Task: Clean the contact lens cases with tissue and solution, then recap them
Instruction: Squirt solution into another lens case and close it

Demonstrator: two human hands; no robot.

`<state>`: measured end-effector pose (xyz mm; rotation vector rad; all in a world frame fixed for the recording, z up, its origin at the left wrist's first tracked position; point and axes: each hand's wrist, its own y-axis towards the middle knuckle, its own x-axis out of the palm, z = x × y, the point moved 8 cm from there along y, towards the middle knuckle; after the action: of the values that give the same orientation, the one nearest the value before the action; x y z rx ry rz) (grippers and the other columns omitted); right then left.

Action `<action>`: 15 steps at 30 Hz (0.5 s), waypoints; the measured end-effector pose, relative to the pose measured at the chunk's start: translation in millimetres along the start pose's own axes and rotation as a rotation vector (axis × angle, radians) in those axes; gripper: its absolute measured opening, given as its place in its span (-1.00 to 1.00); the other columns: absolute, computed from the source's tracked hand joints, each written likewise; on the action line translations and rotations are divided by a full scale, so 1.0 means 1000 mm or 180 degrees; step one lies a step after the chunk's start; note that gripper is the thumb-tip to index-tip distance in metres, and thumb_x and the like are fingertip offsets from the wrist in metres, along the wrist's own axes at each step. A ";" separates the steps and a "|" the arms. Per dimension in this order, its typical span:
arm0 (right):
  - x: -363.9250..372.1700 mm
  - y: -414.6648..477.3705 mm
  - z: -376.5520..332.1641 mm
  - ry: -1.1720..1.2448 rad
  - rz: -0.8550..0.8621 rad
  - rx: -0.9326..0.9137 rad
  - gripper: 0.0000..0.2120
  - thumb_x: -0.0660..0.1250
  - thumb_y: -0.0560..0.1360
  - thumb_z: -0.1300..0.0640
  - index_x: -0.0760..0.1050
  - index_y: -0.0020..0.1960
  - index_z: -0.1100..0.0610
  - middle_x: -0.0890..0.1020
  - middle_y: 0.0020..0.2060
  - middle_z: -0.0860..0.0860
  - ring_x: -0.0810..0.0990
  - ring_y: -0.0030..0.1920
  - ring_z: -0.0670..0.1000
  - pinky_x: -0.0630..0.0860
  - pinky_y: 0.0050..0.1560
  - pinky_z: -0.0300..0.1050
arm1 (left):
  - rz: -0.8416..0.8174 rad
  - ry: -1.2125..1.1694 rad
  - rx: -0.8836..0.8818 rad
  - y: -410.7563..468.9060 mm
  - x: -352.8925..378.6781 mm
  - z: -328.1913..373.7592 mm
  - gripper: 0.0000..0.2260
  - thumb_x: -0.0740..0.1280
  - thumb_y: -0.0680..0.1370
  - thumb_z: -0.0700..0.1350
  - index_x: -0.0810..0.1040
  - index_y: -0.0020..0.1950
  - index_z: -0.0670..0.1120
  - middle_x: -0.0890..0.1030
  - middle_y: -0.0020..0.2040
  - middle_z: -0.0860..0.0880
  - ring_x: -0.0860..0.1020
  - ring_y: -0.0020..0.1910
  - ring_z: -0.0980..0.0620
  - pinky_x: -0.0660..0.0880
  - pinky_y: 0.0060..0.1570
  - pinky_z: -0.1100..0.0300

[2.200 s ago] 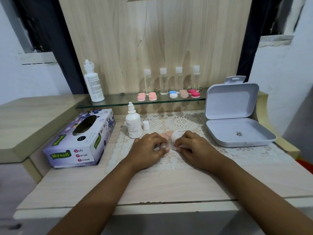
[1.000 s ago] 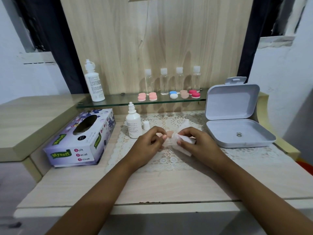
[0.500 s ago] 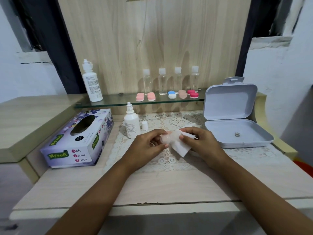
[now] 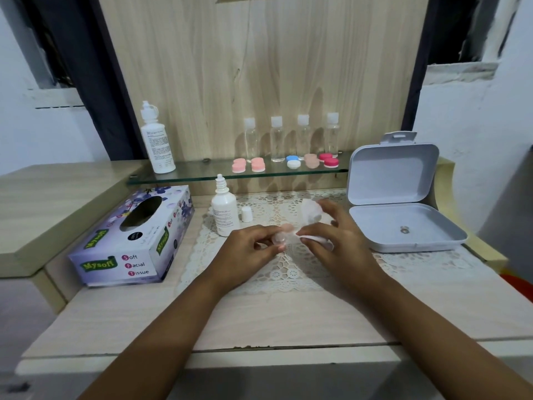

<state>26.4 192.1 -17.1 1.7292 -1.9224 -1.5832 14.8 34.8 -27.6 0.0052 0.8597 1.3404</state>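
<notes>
Your left hand (image 4: 248,251) has its fingers curled, and with thumb and fingertips it pinches a small lens case (image 4: 280,237), clear with a pale pink part, just above the lace mat (image 4: 288,272). Your right hand (image 4: 339,241) is close beside it. Its thumb and one finger pinch the white tissue (image 4: 313,239), and the near end of the tissue touches the lens case. The other fingers of this hand are half stretched, pointing away from you. A loose part of the tissue stands up behind them, but it is blurred and its shape is not clear.

Just behind your left hand stands the small solution bottle (image 4: 224,210), upright and uncapped, and its white cap (image 4: 247,214) stands on the mat right beside it. To your left the tissue box (image 4: 135,241) lies on the table (image 4: 259,319). To your right a grey box (image 4: 389,174) stands with its lid raised.

Further back is the glass shelf (image 4: 187,176). On it are a large white bottle (image 4: 157,142) at the left, four clear bottles (image 4: 277,140) in a row, and in front of them the other lens cases (image 4: 293,162), pink, blue with white, and red, all capped.
</notes>
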 end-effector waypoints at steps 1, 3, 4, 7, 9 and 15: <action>0.003 -0.001 -0.003 0.0021 -0.0129 -0.0042 -0.85 0.32 0.42 0.14 0.65 -0.10 0.13 0.50 0.09 0.05 0.46 0.09 -0.14 0.28 0.06 -0.53 | -0.0013 0.0052 0.0005 0.000 0.001 -0.002 -0.70 0.44 0.45 -0.18 0.58 0.11 0.11 0.64 -0.08 0.16 0.57 -0.11 0.23 0.44 -0.09 0.42; 0.007 -0.002 -0.009 -0.0093 -0.0274 -0.0203 -0.82 0.26 0.46 0.14 0.63 -0.09 0.15 0.56 -0.03 0.07 0.55 -0.05 0.00 0.35 -0.05 -0.41 | -0.0047 0.0154 0.0000 0.001 0.002 -0.005 -0.69 0.46 0.43 -0.14 0.61 0.17 -0.02 0.65 -0.08 0.06 0.57 -0.11 0.19 0.47 -0.06 0.34; 0.008 -0.003 -0.013 -0.0228 -0.0282 -0.0321 -0.82 0.26 0.46 0.16 0.62 -0.08 0.16 0.57 -0.08 0.08 0.56 -0.11 0.05 0.36 -0.09 -0.34 | -0.0048 0.0174 -0.0002 0.001 0.002 -0.006 -0.68 0.46 0.43 -0.13 0.61 0.18 -0.04 0.65 -0.08 0.04 0.57 -0.11 0.18 0.49 -0.05 0.32; 0.010 -0.004 -0.017 -0.0460 -0.0326 -0.0511 -0.85 0.30 0.44 0.28 0.59 -0.03 0.17 0.57 -0.13 0.07 0.53 -0.13 0.07 0.35 -0.13 -0.26 | -0.0047 0.0166 0.0001 0.000 0.003 -0.006 -0.69 0.47 0.42 -0.13 0.61 0.16 -0.04 0.65 -0.07 0.06 0.58 -0.09 0.19 0.51 -0.03 0.29; 0.009 -0.004 -0.014 -0.0341 -0.0290 -0.0290 -0.81 0.33 0.46 0.29 0.53 0.06 0.15 0.58 -0.08 0.03 0.52 -0.08 0.03 0.31 -0.09 -0.33 | -0.0053 0.0148 -0.0001 0.000 0.003 -0.006 -0.70 0.48 0.41 -0.13 0.62 0.14 -0.05 0.65 -0.08 0.06 0.58 -0.11 0.21 0.51 -0.03 0.31; 0.005 -0.002 -0.004 -0.0344 -0.0188 -0.0079 -0.79 0.23 0.48 0.16 0.58 -0.03 0.25 0.56 -0.15 0.10 0.56 -0.17 0.08 0.35 -0.15 -0.29 | 0.0057 0.0012 -0.0058 0.001 0.000 -0.008 -0.69 0.48 0.40 -0.14 0.63 0.13 -0.09 0.66 -0.06 0.10 0.58 -0.12 0.27 0.47 -0.06 0.39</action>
<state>28.7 185.9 -19.8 1.7401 -1.9065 -1.7477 9.9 31.5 -33.2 -0.0039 0.8522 1.3654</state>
